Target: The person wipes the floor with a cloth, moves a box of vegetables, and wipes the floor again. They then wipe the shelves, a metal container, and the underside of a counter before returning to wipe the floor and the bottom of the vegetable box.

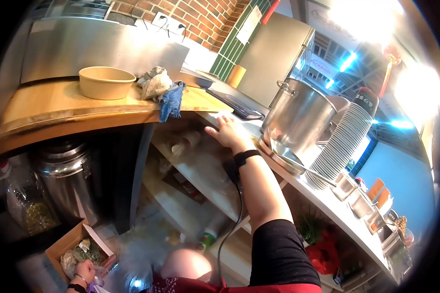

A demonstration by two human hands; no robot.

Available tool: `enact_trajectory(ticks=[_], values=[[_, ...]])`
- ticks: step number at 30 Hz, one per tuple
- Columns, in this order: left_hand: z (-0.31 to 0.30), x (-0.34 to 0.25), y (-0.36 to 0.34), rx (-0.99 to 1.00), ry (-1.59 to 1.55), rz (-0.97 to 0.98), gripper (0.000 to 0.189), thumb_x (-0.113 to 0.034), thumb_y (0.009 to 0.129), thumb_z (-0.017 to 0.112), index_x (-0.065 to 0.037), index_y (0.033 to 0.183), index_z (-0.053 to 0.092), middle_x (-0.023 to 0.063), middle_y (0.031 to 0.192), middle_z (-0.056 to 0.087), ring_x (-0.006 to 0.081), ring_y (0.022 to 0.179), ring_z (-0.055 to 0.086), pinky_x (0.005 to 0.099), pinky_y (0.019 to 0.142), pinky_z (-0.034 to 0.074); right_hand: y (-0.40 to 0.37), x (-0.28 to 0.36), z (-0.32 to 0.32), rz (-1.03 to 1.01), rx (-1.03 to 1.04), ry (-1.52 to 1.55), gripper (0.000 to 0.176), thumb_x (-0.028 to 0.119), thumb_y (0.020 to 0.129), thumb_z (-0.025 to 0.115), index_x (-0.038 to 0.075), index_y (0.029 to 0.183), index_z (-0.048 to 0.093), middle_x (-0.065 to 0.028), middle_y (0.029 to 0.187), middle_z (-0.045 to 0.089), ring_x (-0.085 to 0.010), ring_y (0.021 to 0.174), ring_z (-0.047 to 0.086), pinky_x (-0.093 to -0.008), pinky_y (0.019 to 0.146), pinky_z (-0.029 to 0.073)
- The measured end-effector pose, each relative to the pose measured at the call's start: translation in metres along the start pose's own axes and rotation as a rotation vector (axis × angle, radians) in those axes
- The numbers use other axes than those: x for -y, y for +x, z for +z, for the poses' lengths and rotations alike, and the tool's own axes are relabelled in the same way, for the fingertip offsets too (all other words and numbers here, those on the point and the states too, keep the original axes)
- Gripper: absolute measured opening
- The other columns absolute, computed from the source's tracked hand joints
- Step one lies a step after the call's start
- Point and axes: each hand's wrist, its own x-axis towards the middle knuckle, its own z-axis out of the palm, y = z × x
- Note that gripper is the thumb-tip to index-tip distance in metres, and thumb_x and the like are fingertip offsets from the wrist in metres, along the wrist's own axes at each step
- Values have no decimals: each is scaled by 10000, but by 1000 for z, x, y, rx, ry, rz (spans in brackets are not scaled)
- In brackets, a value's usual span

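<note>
My right hand (228, 131) reaches forward with its fingers spread, resting at the edge of the counter (252, 128). A black band circles its wrist, and nothing is in its grasp. Near its fingertips lies a dark flat device (237, 105). Low on the left, my left hand (85, 271) is closed at the near side of an open cardboard box (66, 238). Thin translucent plastic bag material (99, 280) with a purple tint shows at its fingers. Inside the box are green leafy stuff (90, 251) and crumpled plastic.
A steel pot (298, 117), a ladle (287, 157) and tall stacked bowls (341, 144) stand on the right counter. A beige bowl (105, 84) and cloths (171, 100) sit on the wooden counter (44, 105). A black cable (223, 239) hangs before the lower shelves.
</note>
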Motion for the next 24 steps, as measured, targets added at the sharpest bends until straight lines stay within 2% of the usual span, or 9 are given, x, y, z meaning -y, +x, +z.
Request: enact_trajectory(ticks=[4,6,7,14,16,18,21,23,24], values=[[-1,-8,-1,28,0,-60,91,-144,684,609,-89,755,594,167,660,612,363,668,608,431,626,493,34,-16,8,73,131,165,727,629,845,406,9,1199,539,-172,1298,481,-327,1198,446,-391,1001,353],[-2,-10,-2,24,-9,-40,97,-149,685,610,-87,758,594,169,666,614,364,669,608,429,627,494,36,-21,-11,161,328,419,732,624,879,322,38,1296,459,-184,1377,389,-298,1306,330,-365,1062,277],[-1,-10,-3,21,-19,-14,103,-153,685,610,-85,761,594,171,672,615,365,669,607,427,629,495,37,-21,-16,213,356,430,732,627,877,319,40,1290,465,-184,1371,396,-300,1301,337,-365,1059,281],[-2,-7,-8,38,37,-37,112,-151,686,611,-80,773,599,174,697,621,357,679,614,419,635,497,34,-8,-33,517,372,72,736,650,864,305,57,1249,509,-180,1327,447,-313,1265,386,-364,1034,310],[2,3,-3,55,66,47,120,-151,691,604,-85,790,606,172,697,621,356,689,616,422,642,497,31,-2,-38,563,373,24,738,657,861,300,62,1237,522,-179,1314,462,-317,1255,400,-364,1027,318],[5,6,-1,58,73,51,121,-148,693,600,-85,797,608,172,699,621,357,691,616,420,643,497,25,3,-46,604,375,-18,741,664,857,296,67,1225,534,-178,1301,476,-320,1244,414,-363,1020,326],[3,-3,2,22,61,57,116,-143,698,592,-81,795,609,176,700,621,359,693,615,416,644,495,13,13,-59,615,367,-66,745,674,852,290,74,1208,553,-176,1282,498,-326,1229,435,-363,1010,338],[0,-9,1,-8,41,73,110,-143,701,590,-76,787,607,179,701,620,361,692,614,415,642,493,12,8,-59,542,358,-114,742,658,859,292,53,1197,556,-185,1273,502,-317,1219,447,-361,997,353],[-2,-11,2,13,-11,53,107,-140,700,589,-71,780,603,183,701,618,363,688,612,418,637,491,9,2,-51,516,290,-165,738,651,861,297,44,1189,561,-189,1265,509,-314,1213,455,-365,993,357]])
